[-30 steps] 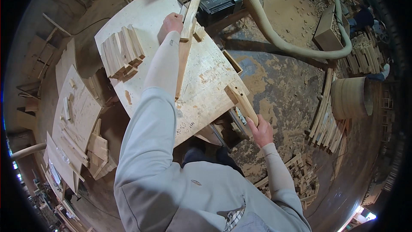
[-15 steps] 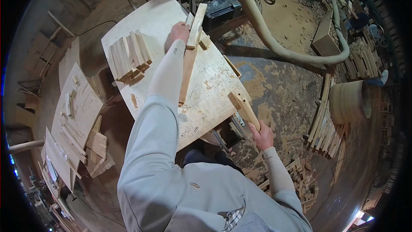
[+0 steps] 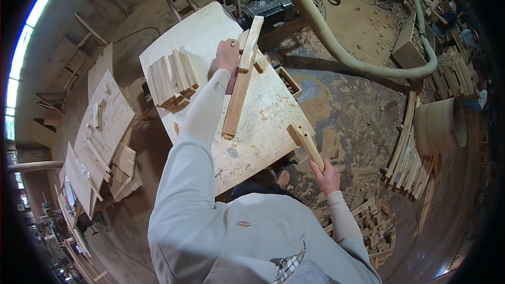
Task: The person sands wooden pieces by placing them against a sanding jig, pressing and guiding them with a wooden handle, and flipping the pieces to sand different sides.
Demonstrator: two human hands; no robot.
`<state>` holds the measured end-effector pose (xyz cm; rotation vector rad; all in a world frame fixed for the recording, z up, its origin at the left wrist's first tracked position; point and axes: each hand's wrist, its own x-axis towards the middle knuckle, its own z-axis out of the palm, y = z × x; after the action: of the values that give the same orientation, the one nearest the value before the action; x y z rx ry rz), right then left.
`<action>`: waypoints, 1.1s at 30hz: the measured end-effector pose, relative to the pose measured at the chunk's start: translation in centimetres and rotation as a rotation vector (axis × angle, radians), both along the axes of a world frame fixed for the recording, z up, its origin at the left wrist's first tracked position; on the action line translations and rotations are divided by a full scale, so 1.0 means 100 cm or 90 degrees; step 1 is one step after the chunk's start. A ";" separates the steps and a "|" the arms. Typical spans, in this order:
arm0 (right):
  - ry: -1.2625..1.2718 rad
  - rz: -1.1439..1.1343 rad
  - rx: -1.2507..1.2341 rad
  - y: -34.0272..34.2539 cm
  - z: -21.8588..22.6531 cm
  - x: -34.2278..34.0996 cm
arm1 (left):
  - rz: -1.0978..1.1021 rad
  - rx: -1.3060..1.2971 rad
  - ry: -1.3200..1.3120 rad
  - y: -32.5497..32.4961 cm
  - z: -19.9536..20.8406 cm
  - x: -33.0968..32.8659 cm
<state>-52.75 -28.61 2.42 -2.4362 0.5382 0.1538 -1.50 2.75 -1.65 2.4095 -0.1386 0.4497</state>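
My right hand (image 3: 328, 176) is wrapped round the handle of a wooden mallet (image 3: 309, 149), its block-shaped head at the near right edge of the pale worktable (image 3: 210, 26). Over the table, my left hand (image 3: 227, 57) has its fingers curled together beside the wooden workpiece (image 3: 240, 100). Something small and pale shows at those fingertips, but its kind is unclear. The workpiece is a long brown bar with a lighter bar (image 3: 252, 42) across its far end. A dark reddish strip (image 3: 231, 82) lies under my left wrist, partly hidden.
A stack of short wooden slats (image 3: 171, 76) sits on the table's left side. Behind it stand a black motor (image 3: 267, 8) and a thick ribbed hose (image 3: 336, 55). Long wooden strips (image 3: 407, 165) lie on the floor at right, near a round drum (image 3: 436, 126). More boards (image 3: 105, 118) stand at left.
The whole view has shifted, so the table appears farther right and lower. My left hand has drawn slightly back along the workpiece, and the reddish strip now shows. My right hand still grips the mallet.
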 end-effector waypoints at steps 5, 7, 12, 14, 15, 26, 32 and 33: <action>0.008 -0.003 0.009 0.003 0.016 0.004 | 0.064 -0.070 0.164 -0.001 -0.017 0.015; 0.028 -0.007 0.006 0.004 0.018 0.005 | 0.076 -0.091 0.174 -0.008 -0.022 0.022; 0.015 0.009 0.006 0.006 0.017 0.006 | 0.106 -0.168 0.197 -0.009 -0.029 0.051; 0.016 0.003 0.017 0.007 0.015 0.005 | 0.120 -0.167 0.158 -0.016 -0.030 0.057; 0.014 0.001 0.030 0.007 0.013 0.005 | 0.121 -0.167 0.159 -0.018 -0.030 0.060; 0.023 0.008 0.055 0.009 0.004 0.008 | 0.118 -0.224 0.153 -0.022 -0.021 0.060; -0.021 0.002 0.026 0.006 -0.023 0.000 | 0.113 -0.218 0.166 -0.035 -0.006 0.046; -0.027 0.000 0.011 0.005 -0.026 -0.002 | 0.111 -0.223 0.166 -0.039 -0.006 0.044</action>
<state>-52.92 -28.09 -0.22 -2.4172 0.5166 0.1053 2.89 -1.12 -2.21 2.1168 0.2468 0.2112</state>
